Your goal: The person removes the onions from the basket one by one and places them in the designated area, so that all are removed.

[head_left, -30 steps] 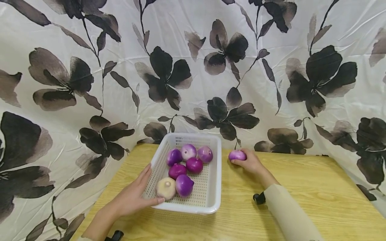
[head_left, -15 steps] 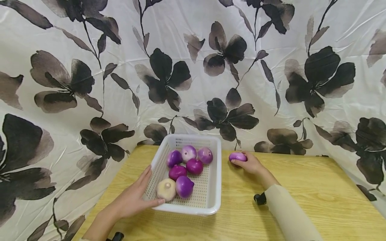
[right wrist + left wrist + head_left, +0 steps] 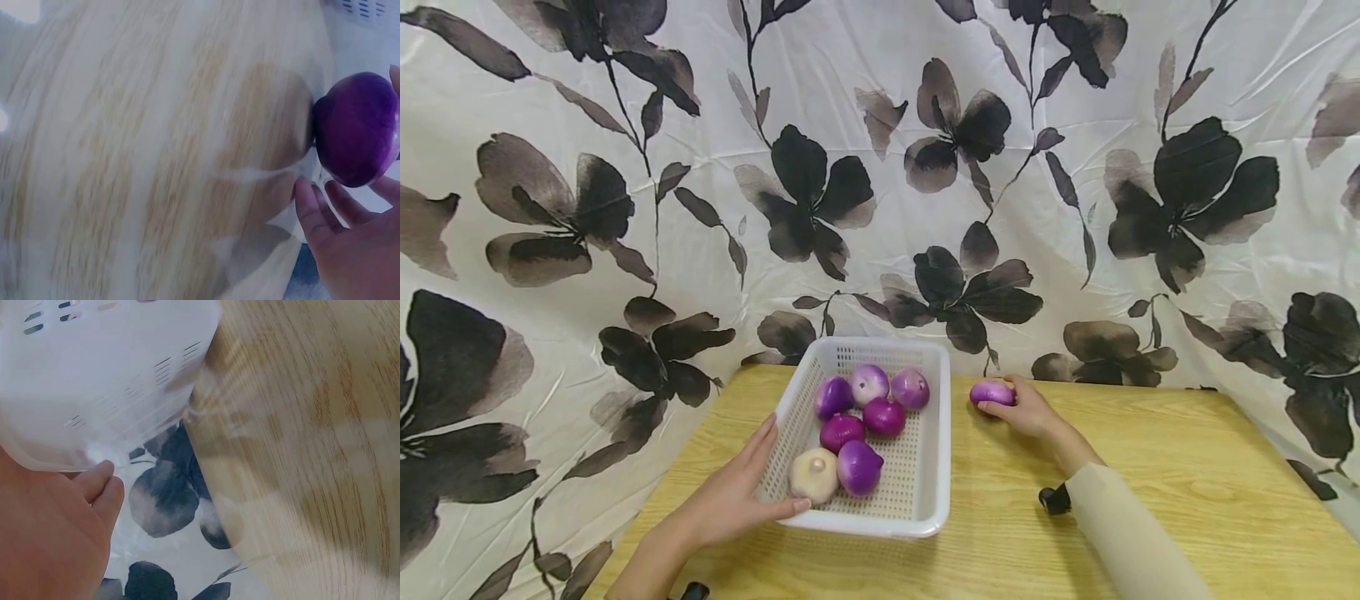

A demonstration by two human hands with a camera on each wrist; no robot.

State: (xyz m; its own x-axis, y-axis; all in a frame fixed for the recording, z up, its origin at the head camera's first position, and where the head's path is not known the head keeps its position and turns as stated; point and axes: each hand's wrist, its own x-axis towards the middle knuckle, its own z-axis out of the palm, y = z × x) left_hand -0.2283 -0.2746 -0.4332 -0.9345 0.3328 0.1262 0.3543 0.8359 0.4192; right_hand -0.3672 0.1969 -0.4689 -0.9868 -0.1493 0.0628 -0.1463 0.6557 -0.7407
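A white perforated plastic basket (image 3: 936, 467) stands on the wooden table, with several purple onions (image 3: 859, 468) and one pale, cream-coloured bulb (image 3: 813, 476) inside. At its near left corner my left hand (image 3: 730, 496) holds the basket, thumb on the front rim and fingers along the outer left side. Fingertips meet the rim in the left wrist view. To the right of the basket, my right hand (image 3: 1030, 410) grips a single purple onion (image 3: 992, 393) between thumb and fingers. In the right wrist view this onion (image 3: 357, 128) sits low at the table, its far side partly hidden by the thumb.
A light wood-grain table (image 3: 1150, 467) spreads right of the basket and in front of it. Behind and along the sides hangs a white cloth (image 3: 700, 167) with dark flower prints, meeting the table's back edge close to the basket.
Everything in the head view sits slightly lower than before. Both hands keep their places, the left at the basket and the right on the onion; the right forearm has shifted slightly.
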